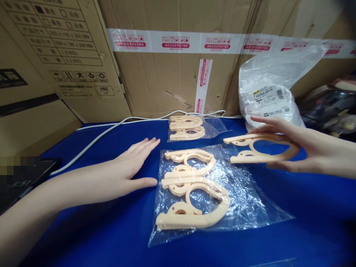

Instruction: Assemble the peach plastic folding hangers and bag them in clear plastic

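My right hand (294, 144) grips a beige folding clothes hanger (257, 160), folded up, by its rounded end between thumb and fingers. It is held above the right part of a clear plastic bag (247, 200). Two similar hangers lie one in front of the other at the bag's left side: the nearer hanger (200, 220) and the farther hanger (205, 171). To the left of this bag is my left hand (133, 159), palm down with fingers stretched out, holding nothing. Its thumb tip is close to the bag's left edge.
Behind lies another clear bag with beige hangers (186, 128). A white cable (97, 142) crosses the blue table (111, 233). Cardboard boxes (172, 81) stand at the back and left. A white plastic package (269, 100) sits back right, a dark phone (30, 181) far left.
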{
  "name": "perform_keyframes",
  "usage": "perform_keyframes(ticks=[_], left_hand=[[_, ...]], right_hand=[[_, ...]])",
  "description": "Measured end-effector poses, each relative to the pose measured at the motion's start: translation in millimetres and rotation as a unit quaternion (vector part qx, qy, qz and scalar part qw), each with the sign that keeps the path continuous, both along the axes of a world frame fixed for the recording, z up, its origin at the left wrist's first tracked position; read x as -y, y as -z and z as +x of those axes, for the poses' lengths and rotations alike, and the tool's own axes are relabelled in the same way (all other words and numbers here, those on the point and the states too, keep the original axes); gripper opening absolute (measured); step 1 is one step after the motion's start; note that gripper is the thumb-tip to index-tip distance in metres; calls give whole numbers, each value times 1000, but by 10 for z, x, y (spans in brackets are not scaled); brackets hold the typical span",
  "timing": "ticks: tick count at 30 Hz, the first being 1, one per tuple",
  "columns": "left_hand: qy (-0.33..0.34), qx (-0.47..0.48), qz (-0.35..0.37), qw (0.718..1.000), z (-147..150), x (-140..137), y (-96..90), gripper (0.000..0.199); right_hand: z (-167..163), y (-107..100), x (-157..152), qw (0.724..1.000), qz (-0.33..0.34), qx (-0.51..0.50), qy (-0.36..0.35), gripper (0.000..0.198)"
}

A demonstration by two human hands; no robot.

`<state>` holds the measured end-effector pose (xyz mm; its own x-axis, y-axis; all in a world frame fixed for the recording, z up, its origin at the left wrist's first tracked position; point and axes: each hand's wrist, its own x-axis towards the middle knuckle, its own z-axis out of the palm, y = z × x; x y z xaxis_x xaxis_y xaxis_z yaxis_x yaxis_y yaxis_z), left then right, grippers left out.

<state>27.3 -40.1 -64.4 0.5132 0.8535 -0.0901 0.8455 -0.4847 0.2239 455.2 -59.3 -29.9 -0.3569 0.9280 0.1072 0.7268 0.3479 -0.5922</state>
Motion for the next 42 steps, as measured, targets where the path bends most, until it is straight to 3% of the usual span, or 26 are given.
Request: perform_keyframes(ticks=[3, 7, 13, 17, 23, 28, 32, 37, 42], left_hand=[[-14, 0, -4, 1000, 11, -20, 12, 88], [-33, -25, -41, 998, 37, -43, 52, 91], [-62, -26, -82, 994, 92, -57, 22, 84], [-65, -20, -70, 995, 136, -49, 20, 94], [-63, -19, -38, 997, 112, -68, 78, 92], [-73, 10, -28, 997, 185, -25, -15, 80], [8, 59, 7, 998, 338, 95, -77, 78], [116, 68, 2, 991, 531, 230, -2, 87], [154, 52, -10, 987, 591, 238, 46, 87]], right_hand=[[127, -9, 46, 998, -64, 12, 23, 74], [177, 6, 86, 991, -130, 5, 25, 70], [197, 70, 53, 992, -130, 1, 4, 70], [187, 69, 56, 992, -122, -12, 0, 70], [223, 93, 13, 983, -179, 14, -44, 86], [182, 88, 44, 977, -205, 19, -50, 84], [-8, 84, 80, 978, -201, 0, -56, 86], [-410, 158, 125, 980, -161, -38, -107, 80], [-553, 228, 99, 987, -83, -5, -137, 88]])
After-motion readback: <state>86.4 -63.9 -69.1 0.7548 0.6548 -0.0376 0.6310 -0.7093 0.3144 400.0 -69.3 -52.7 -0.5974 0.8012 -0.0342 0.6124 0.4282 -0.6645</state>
